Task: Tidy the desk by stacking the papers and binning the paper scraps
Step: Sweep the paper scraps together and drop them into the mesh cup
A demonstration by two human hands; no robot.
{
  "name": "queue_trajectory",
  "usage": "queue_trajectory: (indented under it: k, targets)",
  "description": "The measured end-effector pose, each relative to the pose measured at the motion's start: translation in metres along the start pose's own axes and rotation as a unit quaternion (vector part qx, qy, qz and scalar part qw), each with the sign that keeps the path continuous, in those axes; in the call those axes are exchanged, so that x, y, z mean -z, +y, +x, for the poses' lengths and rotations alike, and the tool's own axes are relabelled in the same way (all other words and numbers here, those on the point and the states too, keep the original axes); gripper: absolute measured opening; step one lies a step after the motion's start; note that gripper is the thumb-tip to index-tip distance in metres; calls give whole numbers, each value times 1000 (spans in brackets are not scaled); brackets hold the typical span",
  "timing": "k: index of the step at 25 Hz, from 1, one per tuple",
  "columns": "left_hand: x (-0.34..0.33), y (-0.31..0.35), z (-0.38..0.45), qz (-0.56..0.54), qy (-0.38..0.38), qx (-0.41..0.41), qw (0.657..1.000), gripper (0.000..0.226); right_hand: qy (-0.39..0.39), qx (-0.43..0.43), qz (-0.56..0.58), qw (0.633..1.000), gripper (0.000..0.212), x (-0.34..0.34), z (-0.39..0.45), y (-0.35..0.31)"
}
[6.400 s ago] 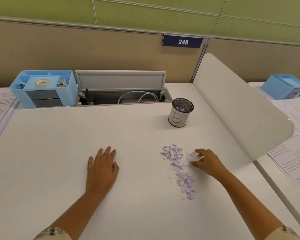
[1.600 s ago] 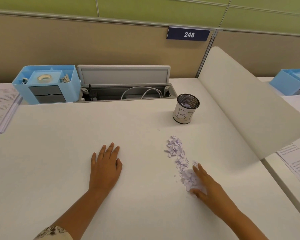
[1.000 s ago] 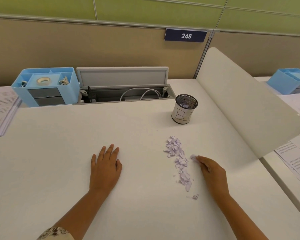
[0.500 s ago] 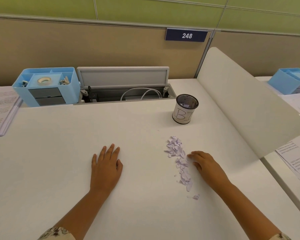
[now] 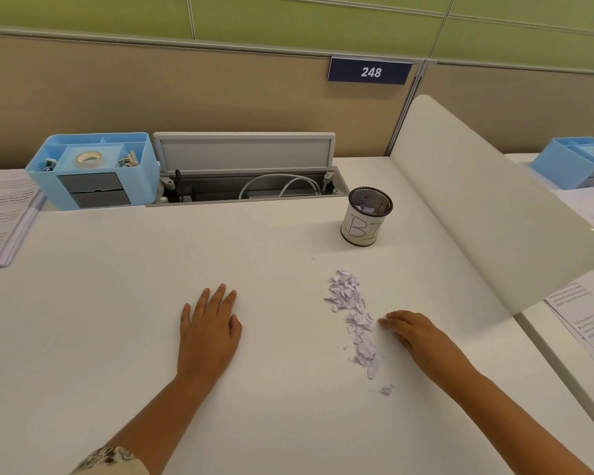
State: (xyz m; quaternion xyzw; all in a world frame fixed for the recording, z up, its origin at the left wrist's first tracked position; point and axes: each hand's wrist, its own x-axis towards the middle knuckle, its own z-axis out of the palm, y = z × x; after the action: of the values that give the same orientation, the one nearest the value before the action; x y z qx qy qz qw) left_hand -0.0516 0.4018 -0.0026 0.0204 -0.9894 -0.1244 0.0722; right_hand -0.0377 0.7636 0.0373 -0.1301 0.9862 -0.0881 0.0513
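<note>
A line of small pale-purple paper scraps (image 5: pixel 354 310) lies on the white desk (image 5: pixel 117 320), right of centre. One stray scrap (image 5: pixel 386 389) sits apart, nearer to me. My right hand (image 5: pixel 417 334) rests palm down on the right side of the line, fingertips touching the scraps. My left hand (image 5: pixel 210 325) lies flat on the bare desk, well left of them. Behind the scraps stands the bin (image 5: pixel 365 219), a mesh cup with a white label, with scraps inside. A stack of printed papers (image 5: pixel 0 214) lies at the far left edge.
A blue desk organiser (image 5: pixel 93 171) and an open cable tray (image 5: pixel 247 186) line the back of the desk. A white curved divider (image 5: pixel 477 200) walls off the right side. Beyond it are loose printed sheets (image 5: pixel 590 317) and another blue organiser (image 5: pixel 576 162).
My right hand has slid from the near end of the scrap line up along its right side, leaving one stray scrap behind. My left hand has not moved.
</note>
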Motion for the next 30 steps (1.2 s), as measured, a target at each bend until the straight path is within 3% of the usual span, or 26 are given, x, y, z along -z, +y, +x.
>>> queue_trajectory:
  k: [8,16,20,22,25,30]
  targets:
    - [0,0,1,0,0,-1,1000,55,40,11,25,999,18,6,11,4]
    - [-1,-1,1,2,-2,1,1000,56,-23,-66,40,997,21,13,28,-2]
    - [0,-1,0,2,-3,1,1000,56,-36,-118,109,986,20,24,35,-2]
    - [0,0,0,0,-4,0,1000,56,-19,-175,210,962,16,38,40,6]
    - [0,0,0,1,0,-1,1000,55,-30,-251,430,867,11,55,46,14]
    - [1,0,1,1,-2,-2,1000,54,-70,-267,582,765,20,62,67,10]
